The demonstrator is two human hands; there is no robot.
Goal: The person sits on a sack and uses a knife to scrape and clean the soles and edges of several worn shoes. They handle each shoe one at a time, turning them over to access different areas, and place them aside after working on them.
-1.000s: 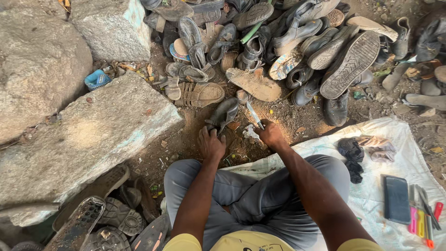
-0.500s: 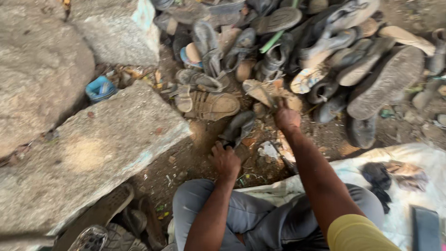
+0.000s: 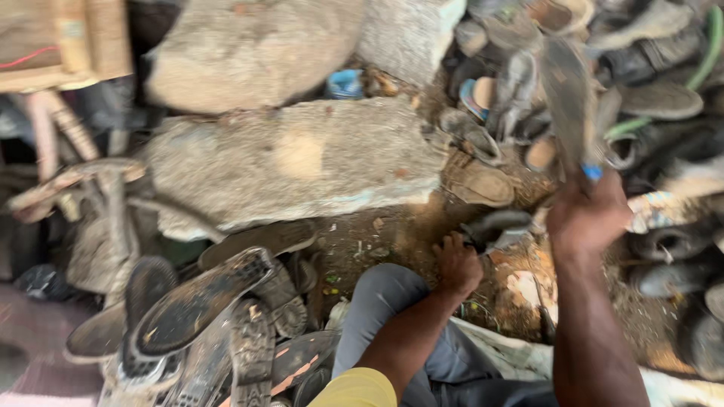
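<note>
Two bare forearms, uncovered from wrist to above the elbow; no watch, band or glove on either; left hand (image 3: 458,264) and right hand (image 3: 587,218) both bare, no rings to be made out, fingers partly blurred; yellow short sleeve (image 3: 360,387) at the left upper arm, hem plain and rounded, seen only at the lower edge of view; right sleeve out of view; grey trousers (image 3: 385,301), smooth cloth, lightly creased over the raised left knee, darker grey in the folds toward the lap; no belt, pocket or stitching clear enough to tell; feet and footwear hidden; nothing printed or marked on the clothing as far as visible.
</note>
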